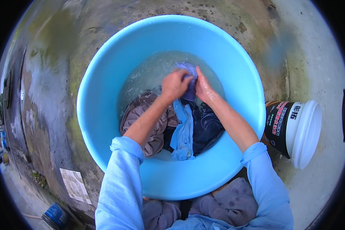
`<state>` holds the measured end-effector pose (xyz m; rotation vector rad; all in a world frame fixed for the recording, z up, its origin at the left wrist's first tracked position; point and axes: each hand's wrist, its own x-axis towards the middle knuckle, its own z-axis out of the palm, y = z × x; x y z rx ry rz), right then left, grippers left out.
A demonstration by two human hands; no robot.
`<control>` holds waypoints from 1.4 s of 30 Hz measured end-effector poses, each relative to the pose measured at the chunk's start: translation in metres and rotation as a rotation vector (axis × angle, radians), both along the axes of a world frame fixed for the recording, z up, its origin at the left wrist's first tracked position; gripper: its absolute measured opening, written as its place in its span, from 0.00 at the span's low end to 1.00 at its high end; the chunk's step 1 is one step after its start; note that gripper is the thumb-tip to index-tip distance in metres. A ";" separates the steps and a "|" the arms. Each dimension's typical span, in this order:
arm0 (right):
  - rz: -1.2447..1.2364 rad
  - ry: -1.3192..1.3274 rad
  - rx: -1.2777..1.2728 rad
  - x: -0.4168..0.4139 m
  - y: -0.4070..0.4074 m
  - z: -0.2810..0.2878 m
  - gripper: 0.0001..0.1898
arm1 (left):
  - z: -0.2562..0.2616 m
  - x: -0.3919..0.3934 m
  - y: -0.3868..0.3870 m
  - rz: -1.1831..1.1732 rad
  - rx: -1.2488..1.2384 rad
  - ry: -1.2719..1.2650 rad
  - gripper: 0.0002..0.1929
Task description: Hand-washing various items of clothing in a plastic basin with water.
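A wide light-blue plastic basin (103,72) stands before my knees, with cloudy water (149,66) in its bottom. Above the water, my left hand (174,86) is slightly blurred and closed over a wet purple cloth (190,84). My right hand (204,87) holds the cloth from the other side, its fingers fairly straight along it. Below my hands a light-blue garment (184,132) lies in the middle of the laundry. To its left is a brownish-mauve garment (153,141), and to its right a dark navy one (208,129). My forearms partly cover the pile.
A white plastic bucket (304,135) with a dark printed label lies on its side, right of the basin. Damp, stained concrete (50,95) surrounds the basin. A patterned tile or sheet (75,185) lies at lower left, near a blue container (56,215).
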<state>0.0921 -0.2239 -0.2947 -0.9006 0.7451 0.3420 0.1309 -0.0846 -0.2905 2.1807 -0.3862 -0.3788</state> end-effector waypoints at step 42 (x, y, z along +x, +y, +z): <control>0.260 0.001 0.083 -0.010 -0.017 0.107 0.12 | 0.070 0.023 0.065 0.130 -0.522 0.396 0.13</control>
